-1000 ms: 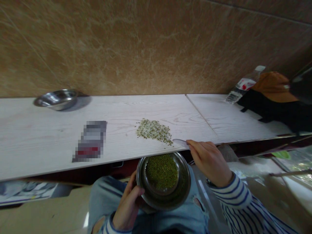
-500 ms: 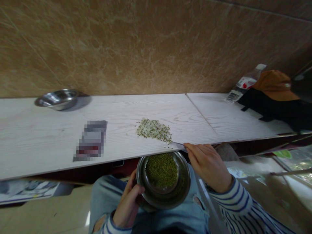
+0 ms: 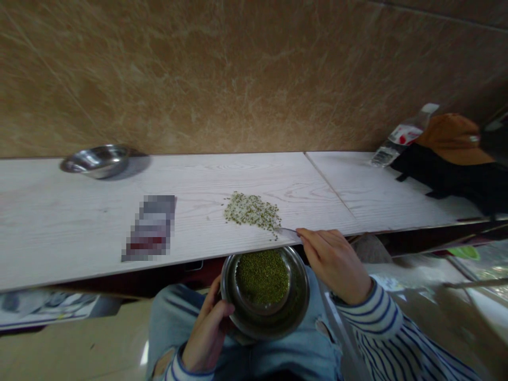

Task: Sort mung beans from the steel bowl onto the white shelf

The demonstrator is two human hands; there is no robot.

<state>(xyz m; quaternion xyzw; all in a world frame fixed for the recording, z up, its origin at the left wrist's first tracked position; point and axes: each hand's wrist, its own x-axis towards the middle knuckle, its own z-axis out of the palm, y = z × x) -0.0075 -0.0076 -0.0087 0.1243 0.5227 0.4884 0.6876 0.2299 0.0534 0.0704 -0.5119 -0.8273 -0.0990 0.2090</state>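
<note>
A steel bowl (image 3: 297, 312) of green mung beans (image 3: 263, 278) rests over my lap, just under the counter's front edge. My left hand (image 3: 212, 323) is closed on its left rim, thumb on top. Above it, a loose pile of white rice grains mixed with mung beans (image 3: 253, 210) lies on the white counter (image 3: 198, 211). My right hand (image 3: 335, 262) grips a thin metal utensil that looks like a spoon (image 3: 289, 233). Its tip touches the pile's near right edge, by a few stray beans. The handle is hidden in my fingers.
Against the wall at the left stands another steel bowl (image 3: 96, 161). A pixelated flat rectangular item (image 3: 151, 227) lies left of the pile. To the right are a leaning plastic bottle (image 3: 405, 135), a brown cap (image 3: 452, 137) and a black cloth item (image 3: 448, 177).
My right hand has shifted slightly left and up, bringing the spoon's tip further into the pile's edge. My left hand and the bowl stay almost still. The view has turned slightly.
</note>
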